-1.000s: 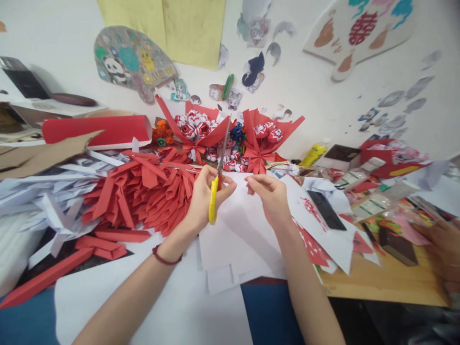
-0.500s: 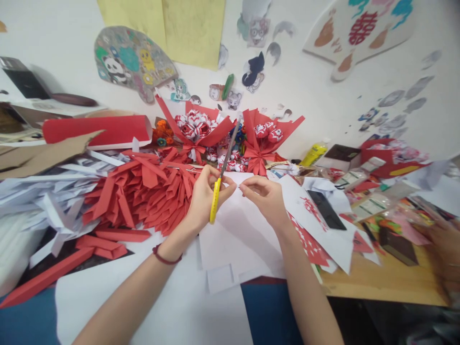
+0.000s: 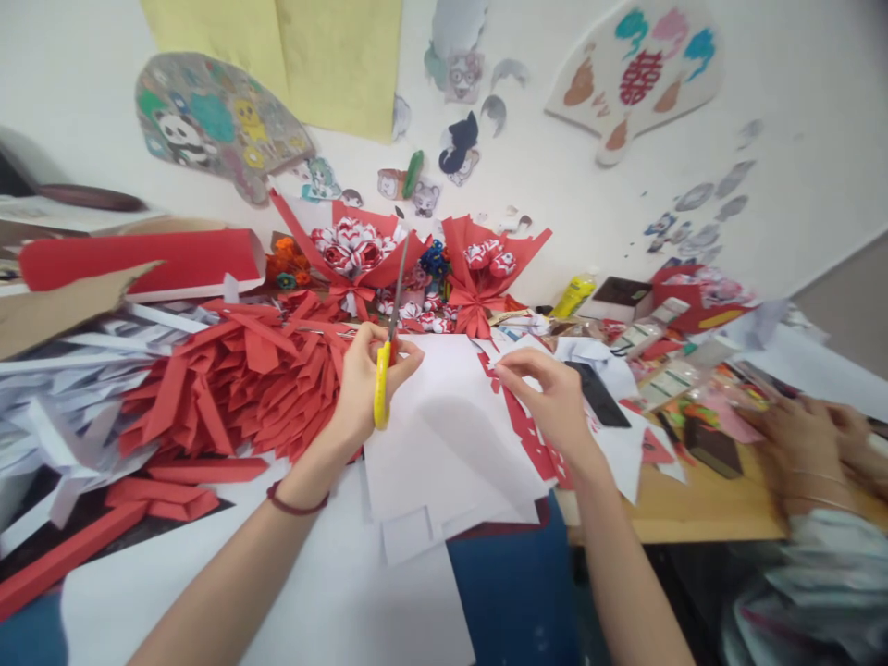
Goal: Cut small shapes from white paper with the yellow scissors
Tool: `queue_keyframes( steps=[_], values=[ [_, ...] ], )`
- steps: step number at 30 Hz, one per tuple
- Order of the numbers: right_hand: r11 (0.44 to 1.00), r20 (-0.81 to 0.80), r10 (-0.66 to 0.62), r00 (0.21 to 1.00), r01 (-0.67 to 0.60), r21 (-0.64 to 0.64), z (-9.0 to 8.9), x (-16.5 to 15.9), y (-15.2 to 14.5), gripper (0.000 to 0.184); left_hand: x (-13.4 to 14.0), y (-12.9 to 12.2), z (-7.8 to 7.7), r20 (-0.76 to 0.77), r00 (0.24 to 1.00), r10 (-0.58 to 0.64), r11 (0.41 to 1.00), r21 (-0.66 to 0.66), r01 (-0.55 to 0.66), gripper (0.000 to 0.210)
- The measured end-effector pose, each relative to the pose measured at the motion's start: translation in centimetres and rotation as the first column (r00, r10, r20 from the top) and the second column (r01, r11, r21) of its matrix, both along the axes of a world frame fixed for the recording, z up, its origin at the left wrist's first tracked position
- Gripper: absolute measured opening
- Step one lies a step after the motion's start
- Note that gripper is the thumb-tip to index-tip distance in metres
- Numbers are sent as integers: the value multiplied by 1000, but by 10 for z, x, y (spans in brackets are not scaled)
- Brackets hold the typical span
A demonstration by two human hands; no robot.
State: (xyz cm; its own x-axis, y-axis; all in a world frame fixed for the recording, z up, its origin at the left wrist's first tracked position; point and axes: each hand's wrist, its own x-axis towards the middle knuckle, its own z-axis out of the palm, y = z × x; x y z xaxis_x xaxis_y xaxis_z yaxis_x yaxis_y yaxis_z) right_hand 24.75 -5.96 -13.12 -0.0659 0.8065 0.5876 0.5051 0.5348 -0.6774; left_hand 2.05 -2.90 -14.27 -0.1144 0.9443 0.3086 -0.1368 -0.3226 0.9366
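Observation:
Yellow-handled scissors hang in my left hand, their blades pointing up and away. My left thumb and fingertips meet near a small red bit that I cannot make out. My right hand is closed in a pinch above the papers, apart from the left; anything between its fingertips is too small to name. Below and between the hands lie white paper sheets. Beside my left hand is a heap of folded red paper strips. Red cut-out paper shows next to my right hand.
Folded white paper strips and a red roll lie at left. Two red-wrapped bouquets stand against the wall. Right are a black phone, a yellow bottle, a dark box and another person's hands.
My hands have moved apart, the right one to the right. More red cut-out paper is uncovered. The view has turned right, showing more of the other person's hands and sleeve.

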Motion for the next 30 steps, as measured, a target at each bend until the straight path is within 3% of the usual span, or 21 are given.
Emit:
queue_keyframes(
  steps=[2, 3, 5, 8, 10, 12, 15, 20, 23, 27, 30],
  values=[
    [959, 225, -190, 956, 132, 251, -4, 25, -24, 9, 2, -2, 2, -20, 1000, 4, 1000, -15, -4, 37],
    [914, 320, -285, 903, 155, 376, -7, 37, -38, 10, 2, -2, 2, -33, 999, 5, 1000, -17, -5, 37],
    [860, 502, -397, 768, 120, 497, -14, 59, -66, 18, 3, -3, 3, -43, 999, 6, 1000, -9, -6, 36],
    [909, 740, -355, 571, 27, 416, -19, 77, -101, 26, 5, -4, 3, -69, 997, 26, 999, -19, -27, 35],
    [949, 829, -278, 486, 7, 314, -19, 83, -117, 28, 5, -5, 3, -83, 996, 28, 999, -32, -31, 34],
    [980, 872, -183, 454, 17, 197, -20, 88, -126, 30, 5, -6, 4, -95, 995, 17, 999, -48, -21, 33],
    [997, 869, -71, 490, -1, 82, -28, 100, -129, 31, 5, -7, 5, -124, 992, -4, 998, -62, -3, 33],
    [987, 853, -158, 498, 93, 129, -50, 122, -126, 29, 7, -7, 5, -158, 987, -15, 997, -79, 3, 35],
    [961, 874, -276, 401, 115, 251, -58, 128, -123, 25, 8, -6, 4, -159, 987, -23, 996, -89, 9, 34],
    [889, 872, -457, 177, 45, 456, -64, 132, -118, 26, 8, -6, 1, -178, 982, -55, 994, -102, 38, 34],
    [872, 867, -489, 100, 39, 488, -67, 134, -111, 26, 8, -5, -2, -206, 977, -65, 995, -91, 47, 32]
  ],
)
